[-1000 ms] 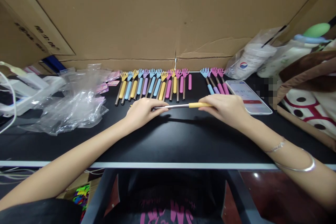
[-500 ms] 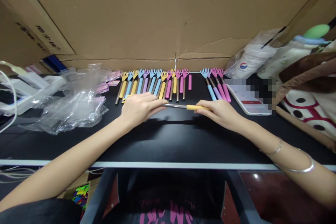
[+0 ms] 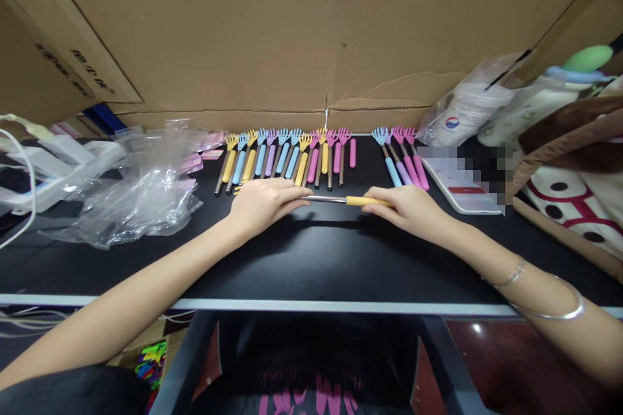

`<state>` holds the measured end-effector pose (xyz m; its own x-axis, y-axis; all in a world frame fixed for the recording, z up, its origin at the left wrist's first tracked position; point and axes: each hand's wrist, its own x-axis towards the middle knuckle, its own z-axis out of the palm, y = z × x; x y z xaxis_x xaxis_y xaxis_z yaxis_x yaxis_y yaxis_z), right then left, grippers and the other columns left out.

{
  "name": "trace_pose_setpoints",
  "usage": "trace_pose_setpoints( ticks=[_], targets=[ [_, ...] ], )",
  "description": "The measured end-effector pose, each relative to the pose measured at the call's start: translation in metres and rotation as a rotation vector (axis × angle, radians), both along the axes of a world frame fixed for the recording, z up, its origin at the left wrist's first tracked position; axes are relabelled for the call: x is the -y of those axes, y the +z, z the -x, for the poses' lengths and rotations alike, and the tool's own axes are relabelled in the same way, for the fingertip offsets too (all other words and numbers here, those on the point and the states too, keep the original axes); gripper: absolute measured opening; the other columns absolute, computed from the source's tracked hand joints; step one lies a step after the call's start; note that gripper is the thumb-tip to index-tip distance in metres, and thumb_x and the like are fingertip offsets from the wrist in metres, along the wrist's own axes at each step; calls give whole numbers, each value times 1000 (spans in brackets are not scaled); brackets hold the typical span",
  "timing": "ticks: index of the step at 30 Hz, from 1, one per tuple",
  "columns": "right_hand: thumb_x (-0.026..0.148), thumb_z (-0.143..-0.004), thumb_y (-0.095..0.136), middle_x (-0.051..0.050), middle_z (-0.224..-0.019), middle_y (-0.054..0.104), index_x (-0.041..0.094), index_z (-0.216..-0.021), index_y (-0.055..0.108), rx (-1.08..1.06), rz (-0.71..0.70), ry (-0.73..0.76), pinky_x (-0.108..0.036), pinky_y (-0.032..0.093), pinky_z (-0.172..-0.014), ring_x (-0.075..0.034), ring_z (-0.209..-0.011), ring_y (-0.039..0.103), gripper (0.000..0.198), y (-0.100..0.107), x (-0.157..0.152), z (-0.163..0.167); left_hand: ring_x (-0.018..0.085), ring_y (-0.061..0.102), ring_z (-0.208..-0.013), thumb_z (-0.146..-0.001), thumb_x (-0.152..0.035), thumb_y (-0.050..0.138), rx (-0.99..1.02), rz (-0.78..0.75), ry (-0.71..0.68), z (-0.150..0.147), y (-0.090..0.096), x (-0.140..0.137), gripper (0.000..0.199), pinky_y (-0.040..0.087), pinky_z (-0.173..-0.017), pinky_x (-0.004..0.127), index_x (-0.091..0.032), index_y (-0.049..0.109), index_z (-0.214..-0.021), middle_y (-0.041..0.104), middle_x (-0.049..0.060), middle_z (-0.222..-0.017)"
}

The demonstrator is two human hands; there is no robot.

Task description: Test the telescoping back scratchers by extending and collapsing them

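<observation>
A back scratcher [image 3: 328, 199] with a metal rod and yellow sleeve lies level between my hands, above the black table. My left hand [image 3: 267, 202] is closed round its left end, mostly hiding the yellow claw head. My right hand [image 3: 405, 205] grips the yellow sleeve at the other end. Behind them lies a row of several claw-headed pieces with rods and sleeves [image 3: 282, 159] in yellow, blue, purple and pink. A loose pink sleeve [image 3: 352, 153] ends that row. Farther right is a smaller group of back scratchers [image 3: 403, 165] with sleeves in blue, purple and pink.
Clear plastic bags [image 3: 141, 188] are heaped on the left beside a white device with a cable [image 3: 58, 159]. A phone [image 3: 460, 189], a bagged cup [image 3: 470, 113] and a cloth bag [image 3: 574, 198] stand or lie right. Cardboard [image 3: 233, 26] walls the back.
My left hand has shifted slightly to the right along with the claw end of the back scratcher. Both hands keep their hold; the rows behind look the same.
</observation>
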<state>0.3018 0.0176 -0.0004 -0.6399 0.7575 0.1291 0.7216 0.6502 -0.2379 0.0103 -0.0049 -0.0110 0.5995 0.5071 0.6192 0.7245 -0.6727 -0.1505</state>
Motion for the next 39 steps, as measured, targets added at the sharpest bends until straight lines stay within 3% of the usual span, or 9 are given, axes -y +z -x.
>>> trace_pose_setpoints(
  ticks=[4, 9, 13, 16, 22, 26, 30, 35, 39],
  targets=[
    [51, -94, 40, 0, -64, 65, 23, -91, 66, 47, -139, -1, -24, 28, -52, -12, -51, 53, 39, 0, 1, -2, 14, 67, -74, -97, -47, 40, 26, 177, 43, -1, -3, 0, 40, 39, -56, 22, -24, 73, -99, 73, 1, -84],
    [51, -94, 41, 0, -67, 67, 22, -88, 66, 81, -321, 7, -23, 27, -50, -12, -57, 58, 38, 0, 3, -4, 17, 68, -85, -95, -53, 41, 122, 506, 65, -2, -7, -2, 41, 43, -64, 22, -27, 72, -103, 73, 1, -98],
    [51, -95, 40, -1, -70, 68, 21, -85, 66, 91, -448, 51, -23, 27, -51, -11, -62, 60, 41, 4, 5, -4, 14, 64, -71, -93, -49, 46, 225, 835, 6, -5, -6, -2, 36, 41, -60, 20, -26, 73, -100, 73, -2, -86],
    [51, -95, 39, -2, -71, 69, 20, -84, 67, 88, -536, 61, -24, 26, -51, -10, -64, 60, 43, 6, 7, -5, 13, 59, -65, -93, -48, 47, 275, 947, -43, -6, -4, -2, 37, 40, -59, 20, -23, 74, -97, 72, -1, -81],
    [51, -95, 37, -2, -71, 68, 20, -84, 66, 83, -534, 61, -24, 27, -51, -11, -64, 60, 44, 6, 6, -4, 14, 63, -70, -90, -49, 51, 248, 805, 30, -7, -5, -1, 34, 38, -59, 21, -26, 74, -100, 74, -2, -89],
    [52, -95, 37, -2, -72, 69, 20, -88, 65, 65, -437, 41, -23, 29, -52, -12, -63, 60, 44, 5, 5, -3, 16, 66, -76, -92, -49, 50, 193, 547, 100, -8, -4, 3, 32, 41, -62, 22, -29, 74, -100, 74, -1, -93],
    [52, -95, 38, -1, -72, 68, 22, -90, 63, 72, -348, 11, -24, 28, -51, -12, -60, 59, 39, 4, 3, -3, 15, 65, -74, -94, -46, 49, 125, 279, 125, -9, -2, 7, 33, 40, -59, 23, -26, 75, -97, 72, 2, -81],
    [49, -95, 35, 2, -57, 56, 22, -83, 56, 131, -133, 18, -24, 23, -50, -13, -49, 50, 36, 2, 1, -1, 15, 60, -72, -96, -42, 46, 14, 95, 85, -7, 1, 9, 32, 35, -55, 25, -25, 73, -99, 69, 2, -74],
    [46, -96, 31, 3, -59, 51, 22, -80, 49, 106, 85, 62, -23, 24, -50, -12, -52, 49, 34, 2, 0, 1, 15, 55, -68, -96, -42, 47, -66, 8, 69, -6, 4, 9, 31, 31, -53, 27, -26, 73, -100, 64, 1, -66]
  ],
)
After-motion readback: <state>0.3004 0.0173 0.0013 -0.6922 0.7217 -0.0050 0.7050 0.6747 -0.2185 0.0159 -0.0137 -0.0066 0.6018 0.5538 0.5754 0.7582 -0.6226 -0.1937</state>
